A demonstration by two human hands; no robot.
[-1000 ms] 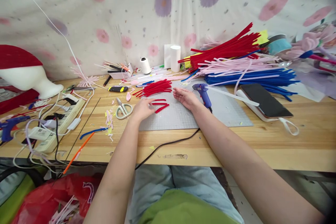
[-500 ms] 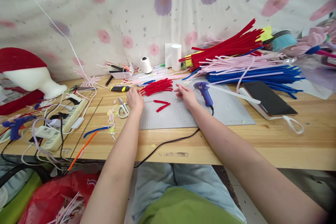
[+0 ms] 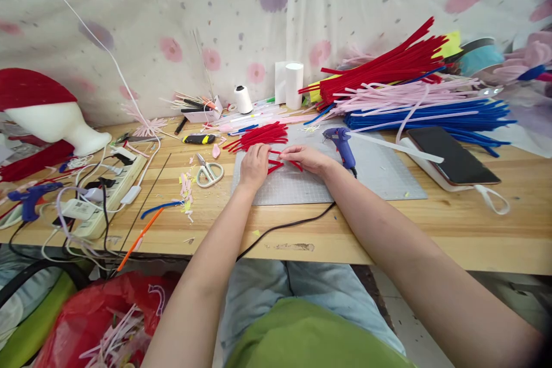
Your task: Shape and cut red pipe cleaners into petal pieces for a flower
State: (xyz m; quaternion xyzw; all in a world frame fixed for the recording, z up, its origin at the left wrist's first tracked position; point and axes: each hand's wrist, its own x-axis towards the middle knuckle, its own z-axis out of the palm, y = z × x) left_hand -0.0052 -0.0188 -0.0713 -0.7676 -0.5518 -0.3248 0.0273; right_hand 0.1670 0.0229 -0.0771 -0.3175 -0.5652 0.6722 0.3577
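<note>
Over a grey cutting mat [image 3: 379, 181] my two hands meet on short red pipe cleaner pieces [image 3: 276, 164]. My left hand [image 3: 254, 165] is closed, its fingers pinching one end of a red piece. My right hand [image 3: 307, 158] is closed too, pinching the other end from the right. Just behind my hands lies a small heap of cut red pipe cleaners [image 3: 261, 135].
A blue glue gun [image 3: 341, 144] lies right of my right hand, its black cord [image 3: 284, 227] running off the table edge. Scissors [image 3: 209, 171] and a yellow-black cutter [image 3: 197, 139] lie left. Long red, pink and blue pipe cleaners [image 3: 414, 89], a phone [image 3: 452, 155] and a power strip [image 3: 110, 187] are around.
My left hand went to the red heap, then came back to the mat. Both hands have closed together on the short red pieces that lay loose there.
</note>
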